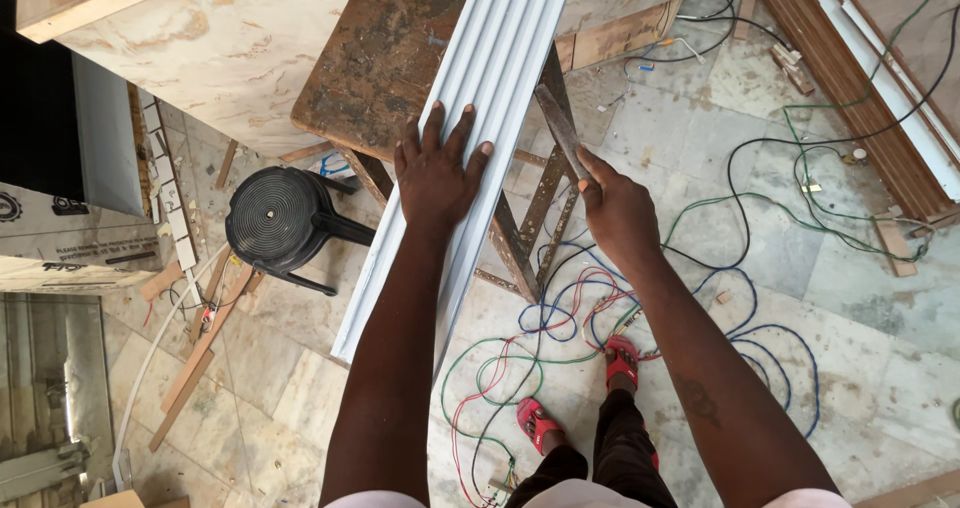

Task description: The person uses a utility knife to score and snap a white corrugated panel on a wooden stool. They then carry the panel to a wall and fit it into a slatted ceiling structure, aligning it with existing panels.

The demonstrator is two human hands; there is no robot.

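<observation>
Head view. The left hand (437, 168) lay flat, fingers spread, on a long white ribbed moulding (480, 98) that rested on a worn wooden workbench (385, 58) and overhung its near edge toward the floor. The right hand (617, 213) was closed around the lower end of a narrow flat tool (560, 128) (its kind could not be made out), whose blade touched the moulding's right edge. The moulding's far end was cut off by the frame. Coloured wires (560, 318) lay tangled on the tiled floor (850, 368); a black stool (280, 218) stood left of the bench, partly behind it.
</observation>
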